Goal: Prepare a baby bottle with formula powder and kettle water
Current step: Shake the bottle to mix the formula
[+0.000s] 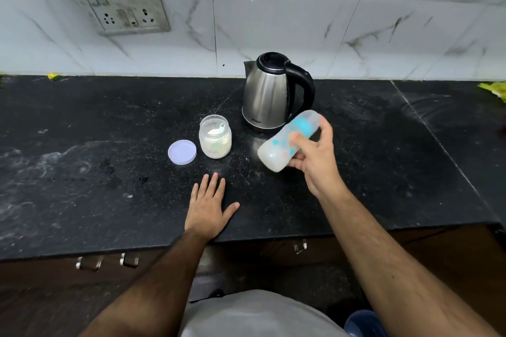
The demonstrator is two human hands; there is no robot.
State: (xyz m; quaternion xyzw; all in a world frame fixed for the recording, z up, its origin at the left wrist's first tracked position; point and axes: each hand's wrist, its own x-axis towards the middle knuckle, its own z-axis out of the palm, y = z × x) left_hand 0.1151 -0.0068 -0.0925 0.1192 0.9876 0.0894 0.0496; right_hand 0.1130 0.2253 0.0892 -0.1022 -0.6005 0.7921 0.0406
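Observation:
My right hand (315,156) grips a baby bottle (276,150) with a blue collar and a clear cap, held tilted above the counter with its base toward the lower left. Whitish liquid fills its lower part and the bottle looks blurred. My left hand (209,206) lies flat on the black counter (109,145), fingers spread, holding nothing. A steel kettle (269,93) with a black lid and handle stands behind the bottle. An open clear jar of formula powder (215,137) with a scoop inside stands left of the kettle. Its round lid (182,151) lies beside it.
A tiled wall with a switch and socket plate (120,3) rises behind the counter. Yellow-green scraps (494,89) lie at the far right edge. Drawer handles (106,261) show below the counter's front edge.

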